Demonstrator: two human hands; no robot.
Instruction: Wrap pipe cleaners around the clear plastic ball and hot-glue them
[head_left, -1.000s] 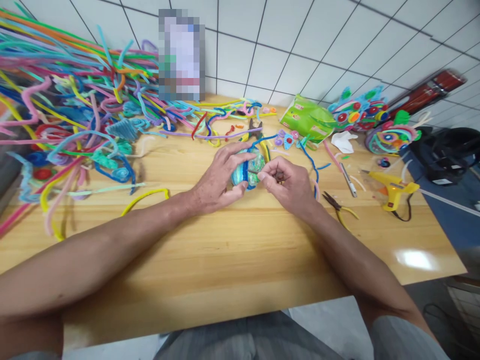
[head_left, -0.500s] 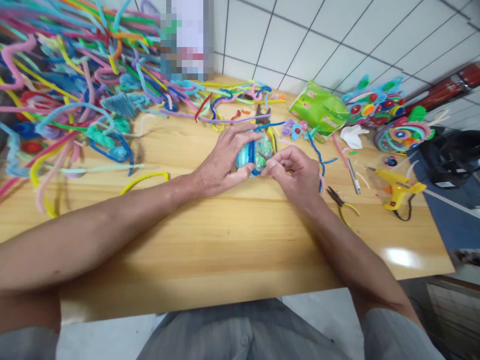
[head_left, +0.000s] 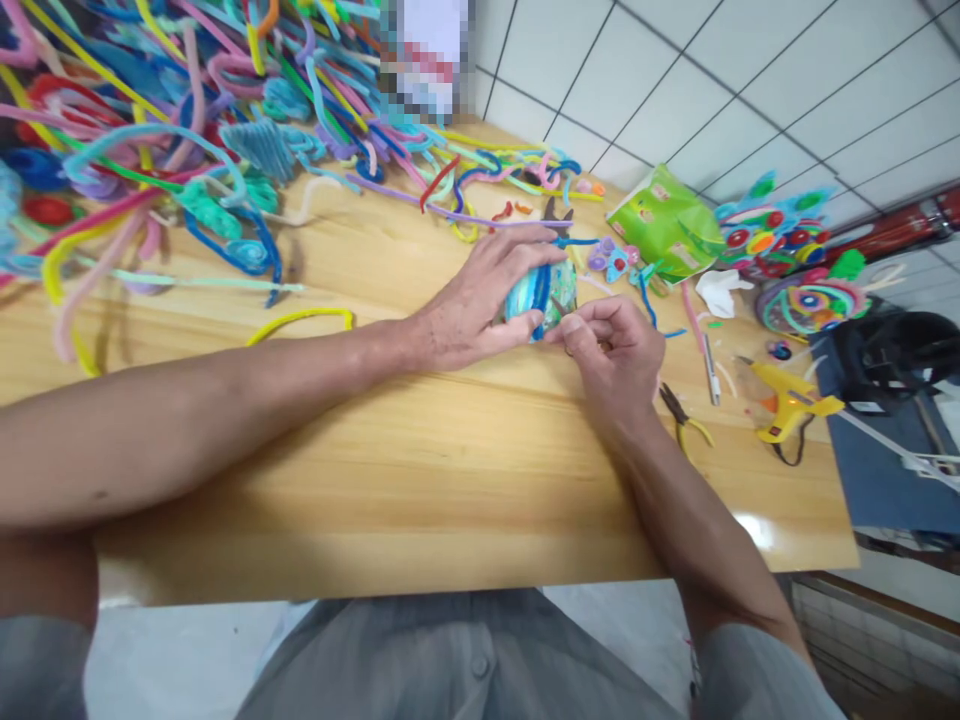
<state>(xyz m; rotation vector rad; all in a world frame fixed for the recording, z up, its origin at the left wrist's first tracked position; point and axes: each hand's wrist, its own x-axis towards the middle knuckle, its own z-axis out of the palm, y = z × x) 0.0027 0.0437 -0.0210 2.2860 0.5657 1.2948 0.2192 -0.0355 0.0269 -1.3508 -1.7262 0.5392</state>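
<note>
My left hand (head_left: 480, 300) lies over a small rounded craft piece (head_left: 541, 293), its thumb at the near edge and its fingers along the far edge, gripping it on the table. Light blue and dark blue pipe cleaner bands cover the piece's left part; its right part looks mottled green. At the right edge of the piece, my right hand (head_left: 619, 345) is closed in a pinch, thumb against forefinger. A thin brownish tip shows by those fingers, too small to name. Just beyond the piece, a blue pipe cleaner (head_left: 579, 241) lies on the wood.
Tangled pipe cleaners (head_left: 187, 150) heap up at the left and back. To the right are a green packet (head_left: 667, 225), a white tissue (head_left: 724, 292), a decorated mask-like craft (head_left: 814, 300), a pen (head_left: 711, 370), yellow-handled pliers (head_left: 684, 418) and a yellow glue gun (head_left: 791, 400).
The view has tilted and shifted, so the hands and the craft piece appear further right. Both hands keep nearly the same hold, with the right fingers still pinched at the piece's edge.
</note>
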